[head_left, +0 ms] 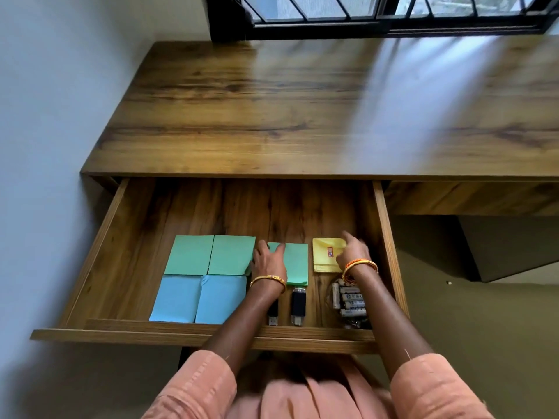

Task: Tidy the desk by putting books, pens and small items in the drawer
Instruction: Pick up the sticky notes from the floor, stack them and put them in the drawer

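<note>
Squaring is being done in the drawer point(99, 255), lower centre: the green pad point(298, 264) is being pressed by the flat left hand point(267, 263), the yellow pad point(326, 255) nudged by the right hand point(354, 254), fingers extended, and edges should be aligned gently.

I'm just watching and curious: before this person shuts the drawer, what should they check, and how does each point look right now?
1. Desk top free of items in view: ok.
2. Left hand out of the drawer: not ok, it rests on a green pad.
3. Right hand out: not ok, it is at the yellow pad.
4. USB sticks lying flat: ok.
5. Batteries below the drawer's rim: cannot tell.
</note>
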